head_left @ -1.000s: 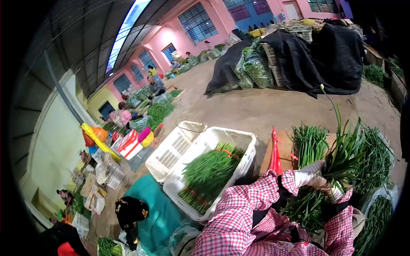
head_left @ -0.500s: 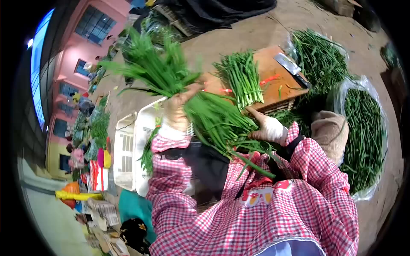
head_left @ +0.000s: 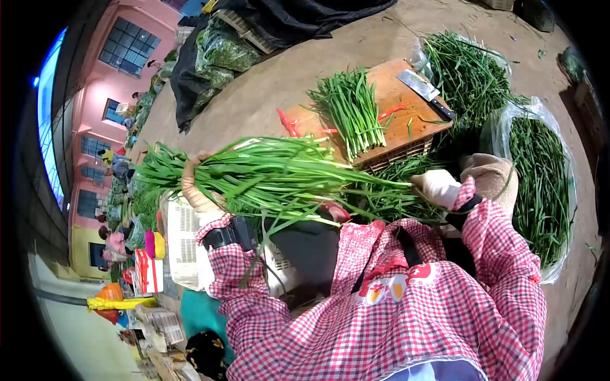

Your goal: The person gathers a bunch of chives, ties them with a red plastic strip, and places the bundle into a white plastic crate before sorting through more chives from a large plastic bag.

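My left hand point(head_left: 198, 185) is closed round the leafy end of a big bunch of garlic chives point(head_left: 273, 171). The bunch lies sideways in front of me, above my lap and the white crate, with its pale stalk ends pointing right. My right hand point(head_left: 438, 187), its palm wrapped in white, pinches the tips of a few long chive blades that stretch out from the bunch. Beyond it, a neat bundle of chives point(head_left: 356, 114) rests on a wooden board point(head_left: 394, 76). A cleaver point(head_left: 422, 89) with a black handle lies at the board's right side.
Red ties point(head_left: 289, 124) lie by the board. Loose chives fill plastic bags, one at the back right point(head_left: 467, 82) and one at the right point(head_left: 540, 184). A white plastic crate point(head_left: 184, 235) stands at my left. Bagged greens point(head_left: 225, 51) and a black sheet point(head_left: 305, 19) lie farther back.
My left hand has moved left and down, and the fanned bunch now lies stretched sideways. My right hand has drawn right, away from the bunch, with a few blades between its fingers.
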Demonstrator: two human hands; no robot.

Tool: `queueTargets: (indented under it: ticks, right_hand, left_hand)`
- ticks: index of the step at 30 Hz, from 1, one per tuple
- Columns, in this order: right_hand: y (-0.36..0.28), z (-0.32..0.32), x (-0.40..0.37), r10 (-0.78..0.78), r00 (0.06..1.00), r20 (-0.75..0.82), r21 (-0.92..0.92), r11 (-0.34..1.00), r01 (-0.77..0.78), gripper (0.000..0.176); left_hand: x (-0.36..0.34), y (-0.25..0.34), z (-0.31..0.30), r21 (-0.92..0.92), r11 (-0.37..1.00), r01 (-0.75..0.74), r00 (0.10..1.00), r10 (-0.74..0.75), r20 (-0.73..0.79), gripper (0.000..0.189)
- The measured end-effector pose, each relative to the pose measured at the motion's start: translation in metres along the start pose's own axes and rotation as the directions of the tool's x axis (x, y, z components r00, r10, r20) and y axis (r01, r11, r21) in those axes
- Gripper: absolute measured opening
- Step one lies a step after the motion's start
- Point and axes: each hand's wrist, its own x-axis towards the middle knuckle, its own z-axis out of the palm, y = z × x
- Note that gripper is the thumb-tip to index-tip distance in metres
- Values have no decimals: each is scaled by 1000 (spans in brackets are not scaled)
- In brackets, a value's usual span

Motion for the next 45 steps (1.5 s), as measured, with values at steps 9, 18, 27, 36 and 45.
queueTargets:
  ticks: [9,18,27,36,45]
  right_hand:
    - [-41,-50,0,-233,914,-332,152,943,296,100]
    - [-105,-33,24,-43,950,-309,883,357,304,20]
    - [-38,-32,-6,-290,912,-289,372,844,386,71]
    - [-144,-45,27,7,959,-283,956,-72,283,39]
    - [-115,-35,-12,-178,956,-233,909,-390,149,33]
  left_hand:
    - [6,-6,-10,17,997,-81,991,82,-107,28]
    - [11,-38,-7,-157,970,-188,970,158,-184,30]
    - [19,-32,-34,-238,949,-205,966,235,107,32]
    - [49,-42,-9,-289,954,-76,940,165,298,40]
    - [44,-52,-2,-216,972,-96,873,186,451,37]
